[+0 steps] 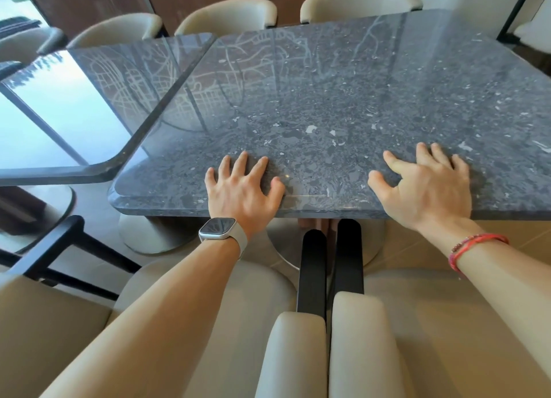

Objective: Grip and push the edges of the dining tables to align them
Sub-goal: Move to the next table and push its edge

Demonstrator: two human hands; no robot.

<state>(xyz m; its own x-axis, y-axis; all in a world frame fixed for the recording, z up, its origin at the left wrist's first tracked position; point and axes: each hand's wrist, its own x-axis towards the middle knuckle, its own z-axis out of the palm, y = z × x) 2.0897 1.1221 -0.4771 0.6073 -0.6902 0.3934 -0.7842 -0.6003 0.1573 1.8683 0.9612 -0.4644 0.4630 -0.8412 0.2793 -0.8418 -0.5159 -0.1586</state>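
Note:
A grey stone dining table (343, 99) fills the middle and right of the head view. A second glossy table (74, 99) stands to its left, set further back, so their near edges are out of line; their sides nearly touch. My left hand (243, 189), with a watch on the wrist, lies flat on the right table's near edge with fingers spread. My right hand (429, 186), with a red bracelet on the wrist, rests the same way further right on that edge. Neither hand wraps around the edge.
Two cream chairs (298, 353) with dark frames stand directly under my arms at the near edge. Three cream chairs (229, 13) line the far side. Round table bases (149, 236) sit on the floor below. A dark chair frame (59, 248) is at the lower left.

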